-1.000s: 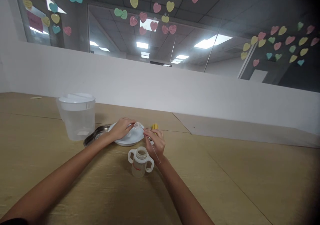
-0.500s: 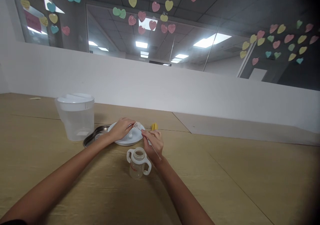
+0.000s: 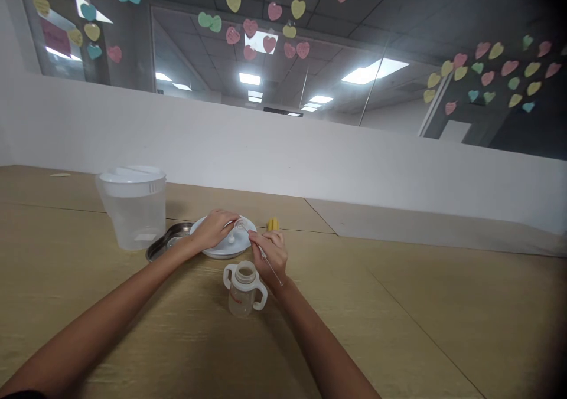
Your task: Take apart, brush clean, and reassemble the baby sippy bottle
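Observation:
Over a white plate (image 3: 234, 248), my left hand (image 3: 215, 228) pinches a small round whitish bottle cap (image 3: 240, 224) at its edge. My right hand (image 3: 272, 251) is closed around a thin straw brush (image 3: 271, 265). One end of the brush meets the cap; its wire handle sticks out back past my wrist. A small white piece (image 3: 231, 239) lies on the plate below the cap. Nearer me, a clear baby bottle (image 3: 241, 298) with two white handles stands upright with its mouth uncovered, close to my right wrist.
A clear pitcher (image 3: 137, 216) with a white lid stands at left. Between it and the plate lies a metal kidney-shaped tray (image 3: 157, 248), partly behind my left forearm. A yellow object (image 3: 273, 223) sits beyond my right hand. A white wall (image 3: 248, 151) bounds the table at the back.
The cap and brush tip have shifted very slightly left and down, along with a small shift of the camera view. Both hands keep their holds.

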